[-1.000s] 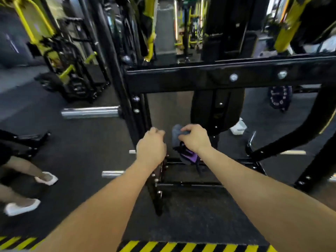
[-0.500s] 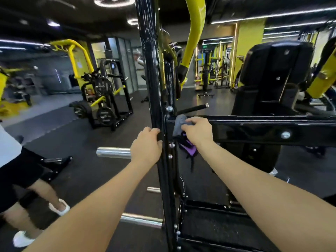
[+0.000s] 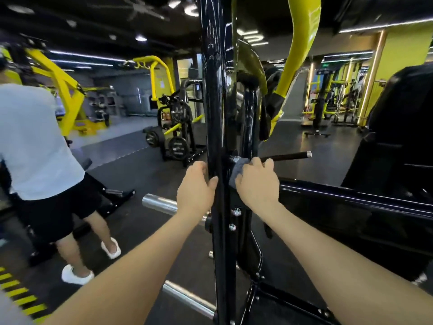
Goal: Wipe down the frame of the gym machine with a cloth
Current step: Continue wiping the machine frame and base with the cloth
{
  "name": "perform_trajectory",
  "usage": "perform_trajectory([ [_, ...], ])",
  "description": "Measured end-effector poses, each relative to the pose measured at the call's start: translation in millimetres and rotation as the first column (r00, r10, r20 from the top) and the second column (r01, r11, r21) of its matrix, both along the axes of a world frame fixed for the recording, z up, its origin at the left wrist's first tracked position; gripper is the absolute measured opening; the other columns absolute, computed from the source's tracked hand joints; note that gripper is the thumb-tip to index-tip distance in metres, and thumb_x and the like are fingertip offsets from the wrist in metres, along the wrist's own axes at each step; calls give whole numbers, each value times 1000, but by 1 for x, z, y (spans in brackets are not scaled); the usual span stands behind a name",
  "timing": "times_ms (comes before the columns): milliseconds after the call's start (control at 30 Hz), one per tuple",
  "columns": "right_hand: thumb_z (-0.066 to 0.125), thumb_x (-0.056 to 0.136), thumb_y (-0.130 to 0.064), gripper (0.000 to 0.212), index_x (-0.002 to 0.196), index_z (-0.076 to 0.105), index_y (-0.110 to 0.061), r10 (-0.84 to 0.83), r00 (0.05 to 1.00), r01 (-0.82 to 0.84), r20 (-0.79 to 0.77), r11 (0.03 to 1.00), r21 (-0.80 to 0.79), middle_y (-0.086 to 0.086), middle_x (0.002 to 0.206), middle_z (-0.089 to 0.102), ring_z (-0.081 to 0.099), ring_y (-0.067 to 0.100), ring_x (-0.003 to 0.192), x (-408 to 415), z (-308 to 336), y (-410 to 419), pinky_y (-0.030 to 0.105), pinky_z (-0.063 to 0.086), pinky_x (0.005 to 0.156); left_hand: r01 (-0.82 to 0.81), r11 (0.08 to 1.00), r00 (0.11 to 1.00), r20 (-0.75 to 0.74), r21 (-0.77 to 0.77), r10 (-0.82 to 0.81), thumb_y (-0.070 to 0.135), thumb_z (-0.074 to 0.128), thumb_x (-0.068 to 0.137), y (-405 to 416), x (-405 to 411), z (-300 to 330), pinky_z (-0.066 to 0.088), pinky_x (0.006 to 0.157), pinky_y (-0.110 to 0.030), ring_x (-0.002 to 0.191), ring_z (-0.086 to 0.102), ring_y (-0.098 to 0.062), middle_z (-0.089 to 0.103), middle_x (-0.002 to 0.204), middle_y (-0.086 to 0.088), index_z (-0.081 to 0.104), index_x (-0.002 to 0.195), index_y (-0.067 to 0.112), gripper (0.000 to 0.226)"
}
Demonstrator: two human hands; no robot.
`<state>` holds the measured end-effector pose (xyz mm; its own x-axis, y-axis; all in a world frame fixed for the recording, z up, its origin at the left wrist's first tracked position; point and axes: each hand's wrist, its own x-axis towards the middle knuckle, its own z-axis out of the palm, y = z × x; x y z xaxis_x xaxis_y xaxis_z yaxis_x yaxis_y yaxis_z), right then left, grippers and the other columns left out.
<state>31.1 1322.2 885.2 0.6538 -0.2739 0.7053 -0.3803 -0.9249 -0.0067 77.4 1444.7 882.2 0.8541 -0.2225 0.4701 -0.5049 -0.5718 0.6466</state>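
Left hand [image 3: 195, 187]: we find it gripping the black upright post [image 3: 216, 113] of the machine frame, thumb on the near face.
Right hand [image 3: 256, 184]: we find it clutching a grey cloth [image 3: 237, 171], pressed to the frame just right of the post, where the crossbeam [image 3: 351, 200] joins.
Cloth: mostly hidden under the fingers.
Handle bar [image 3: 287, 156]: juts rightward from the post, just above the right hand.
Bystander [image 3: 35, 148]: well left of the post, white shirt, black shorts.
Chrome peg [image 3: 159, 202]: left of the post, below the left hand.

floor [image 3: 145, 160]: dark rubber | on it: weight rack [image 3: 178, 137]
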Motion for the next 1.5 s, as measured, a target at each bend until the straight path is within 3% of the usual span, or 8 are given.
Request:
perform_trajectory([
  [200, 85, 49, -6, 27, 70, 69, -9, 248, 968, -248, -26, 969, -13, 6, 85, 63, 59, 26, 69, -8, -28, 7, 24, 41, 39, -12, 997, 1000, -30, -75, 10, 28, 64, 89, -9, 0, 3, 44, 83, -31, 101, 57, -18, 60, 109, 3, 55, 118, 18, 32],
  [333, 80, 62, -6, 16, 74, 69, -8, 156, 979, -178, 129, 968, 177, 9, 71, 60, 59, 29, 64, 5, -5, -5, 27, 41, 49, 1, 999, 1000, -18, -52, -2, 27, 61, 91, -5, 6, 5, 45, 86, -30, 100, 58, -17, 62, 109, 2, 56, 120, 16, 32],
  [533, 83, 57, -7, 23, 74, 69, -9, 194, 975, -205, 109, 974, 99, 6, 69, 63, 59, 26, 64, 7, -9, 3, 27, 47, 54, 38, 999, 999, 17, -28, -38, 24, 57, 94, -2, 15, 11, 47, 88, -35, 98, 60, -19, 63, 103, 3, 57, 116, 14, 25],
  [700, 50, 93, -17, 23, 116, 50, -14, 217, 961, -262, 172, 913, 313, 9, 95, 65, 59, 30, 88, 6, 6, -7, 37, 41, 70, 92, 995, 995, 30, -49, -91, 24, 59, 93, 3, 19, 9, 47, 88, -35, 94, 59, -16, 59, 93, 9, 59, 108, 15, 17],
  [900, 76, 71, -1, 21, 90, 69, -5, 210, 915, -308, 346, 915, 260, 11, 79, 61, 60, 29, 68, 13, -32, 21, 29, 46, 55, 124, 989, 990, 78, -75, -119, 21, 69, 86, 4, 27, 7, 49, 83, -34, 84, 59, -11, 60, 85, 11, 58, 93, 21, 13],
  [1100, 55, 93, -22, 27, 117, 65, -15, 155, 944, -297, 291, 781, 550, 7, 112, 64, 57, 26, 106, 6, 6, 20, 31, 42, 83, 117, 988, 992, 57, -105, -111, 13, 66, 85, 3, 27, 8, 50, 84, -39, 86, 62, -19, 63, 85, 5, 61, 99, 12, 14],
  [1367, 54, 94, -20, 23, 113, 63, -11, 149, 977, -213, 152, 693, 688, 11, 109, 66, 59, 32, 105, -3, -36, 33, 37, 46, 88, 135, 985, 990, 57, -105, -129, 16, 70, 84, 3, 29, 8, 46, 82, -30, 81, 58, -15, 60, 84, 6, 59, 96, 12, 16],
  [1500, 53, 95, -20, 23, 112, 65, -11, 99, 953, -266, 286, 724, 636, 9, 110, 66, 58, 29, 105, 5, -3, 26, 34, 41, 86, 144, 982, 989, 38, -122, -141, 7, 64, 86, 5, 29, 7, 48, 85, -30, 86, 61, -17, 62, 87, 3, 63, 102, 9, 17],
])
